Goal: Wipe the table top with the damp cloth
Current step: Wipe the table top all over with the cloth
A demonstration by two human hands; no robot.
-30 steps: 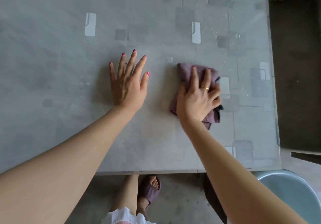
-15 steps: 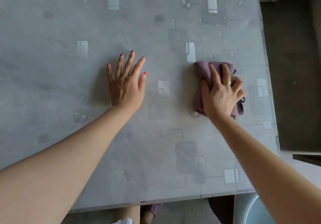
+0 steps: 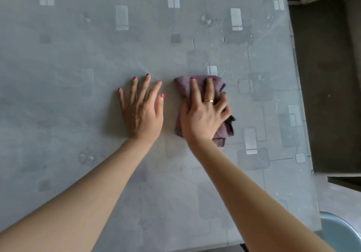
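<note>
Two bare forearms reach in from the near edge of the grey table top [image 3: 82, 126], a smooth surface under a clear cover printed with pale rectangles and outlined squares, and at the near right corner a pale blue rounded rim [image 3: 340, 230], perhaps a basin or chair, sits just beyond the table. The near strip of the surface, between the arms and to their left, looks dull and even, with no droplets or streaks that can be made out, so it is hard to say whether it is wiped or simply dry. Further out, in the middle of the table, the left hand [image 3: 141, 113] lies flat, palm down, fingers spread and released, holding nothing and seemingly bracing the body. Just beside it, apart by a narrow gap, the right hand [image 3: 203, 114] presses on the crumpled mauve damp cloth [image 3: 221, 132], its index and middle fingers stretched forward over the fabric, the ring-bearing finger and little finger curled around the right side of the wad, so the cloth is pinned to the table and gripped at once. Beyond the cloth, toward the far right, small beads and smears of water [image 3: 205, 20] glint on the cover, which suggests that this area is either freshly passed over or waiting to be wiped. By my judgement the job is in progress around the centre, and the far band and the whole left side remain to be covered.
</note>
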